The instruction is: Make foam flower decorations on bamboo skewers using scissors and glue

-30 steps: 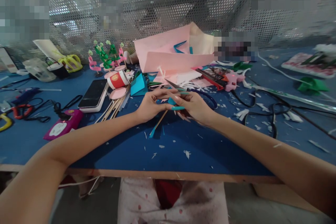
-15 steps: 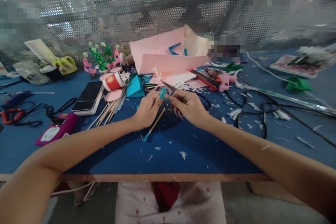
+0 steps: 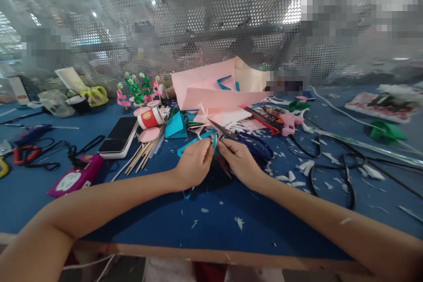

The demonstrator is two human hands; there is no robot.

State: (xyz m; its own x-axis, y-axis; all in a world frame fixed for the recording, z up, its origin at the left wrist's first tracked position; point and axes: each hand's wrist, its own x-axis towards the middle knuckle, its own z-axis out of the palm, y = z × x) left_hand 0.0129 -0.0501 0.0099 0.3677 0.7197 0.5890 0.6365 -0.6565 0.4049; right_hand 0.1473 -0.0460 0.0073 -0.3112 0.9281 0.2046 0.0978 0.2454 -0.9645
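My left hand (image 3: 194, 164) and my right hand (image 3: 239, 161) meet above the blue table (image 3: 214, 216), fingertips pinched together on a narrow teal paper strip (image 3: 197, 140) that runs up and left from them. A wooden stick seems to sit under my left hand, mostly hidden; only a teal tip (image 3: 188, 193) shows below the palm. Dark-handled scissors (image 3: 246, 137) lie just behind my right hand, blades pointing left.
Pink paper sheets (image 3: 214, 90) are piled behind the hands. A phone (image 3: 119, 131), a red paper cup (image 3: 150, 118), wooden sticks (image 3: 142, 154), a magenta box (image 3: 77, 175), a pink glue gun (image 3: 288, 124) and black cables (image 3: 330, 163) lie around. White paper scraps litter the surface.
The view has tilted up and the hands sit a little farther from me. The teal strip now stretches out to the left, and the wooden stick is mostly hidden under my left hand.
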